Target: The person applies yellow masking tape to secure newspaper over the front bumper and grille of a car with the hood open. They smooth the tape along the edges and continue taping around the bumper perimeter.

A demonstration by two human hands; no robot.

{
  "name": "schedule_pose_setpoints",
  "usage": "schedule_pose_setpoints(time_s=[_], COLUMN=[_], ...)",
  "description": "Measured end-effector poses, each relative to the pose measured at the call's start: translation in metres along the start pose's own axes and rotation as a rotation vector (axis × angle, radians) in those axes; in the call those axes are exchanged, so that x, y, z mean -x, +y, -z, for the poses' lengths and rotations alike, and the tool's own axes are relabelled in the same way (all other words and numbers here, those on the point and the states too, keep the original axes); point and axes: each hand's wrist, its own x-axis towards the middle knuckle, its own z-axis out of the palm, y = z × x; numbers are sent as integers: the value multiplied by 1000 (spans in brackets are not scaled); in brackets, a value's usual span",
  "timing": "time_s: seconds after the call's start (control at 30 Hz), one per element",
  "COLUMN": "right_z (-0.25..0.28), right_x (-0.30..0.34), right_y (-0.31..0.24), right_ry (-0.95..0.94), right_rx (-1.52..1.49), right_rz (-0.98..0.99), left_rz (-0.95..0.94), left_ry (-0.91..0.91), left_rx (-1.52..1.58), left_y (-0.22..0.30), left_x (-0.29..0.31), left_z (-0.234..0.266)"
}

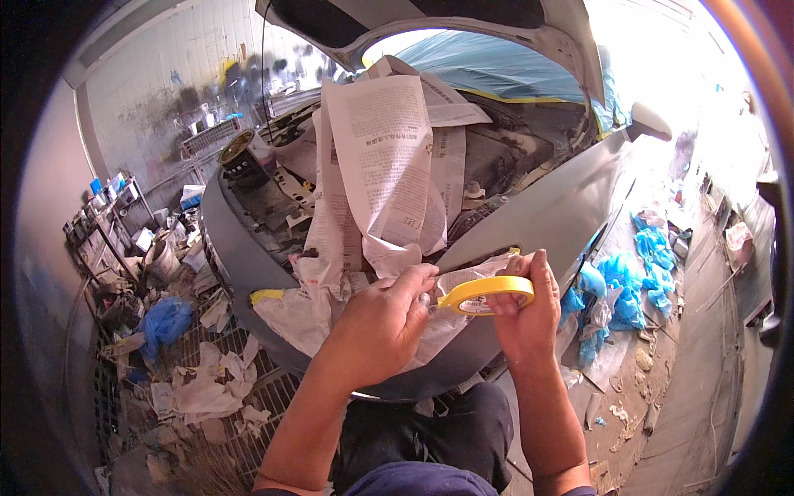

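— What is nearest?
— The person's dark trousers [413,438], then two bare hands held up in front of them.
— And the grip?
— The right hand [527,318] is closed around a roll of yellow masking tape [488,285], fingers reaching into its ring. The left hand [385,322] is just beside the roll, thumb and forefinger drawn close; one cannot tell whether they pinch the tape's end or the paper.
— What lies beyond them?
— The grey bumper [227,240] of a car, with crumpled masking paper [289,318] over its front. Past that, a long printed newspaper sheet [385,149] drapes across the engine bay [517,149]. A round tin [240,153] stands at the bay's left side.
— And farthest?
— The raised hood [558,45], with pale blue plastic sheeting [480,66] spread behind it.
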Motion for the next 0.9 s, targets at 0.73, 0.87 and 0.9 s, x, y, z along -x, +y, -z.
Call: schedule_pose_setpoints(time_s=[0.73,0.87,0.9], right_z=[-7,-11,-13], right_x=[-27,-53,-57], right_y=[-22,-72,-83], right_ry=[-137,-285,-350], right_rx=[480,1266,1421], right_rz=[-41,122,146], left_rz=[237,225,223], left_ry=[-52,24,38], left_rx=[115,99,91], left_y=[-9,-15,-15], left_x=[-6,-9,-9], left_z=[7,-2,-4])
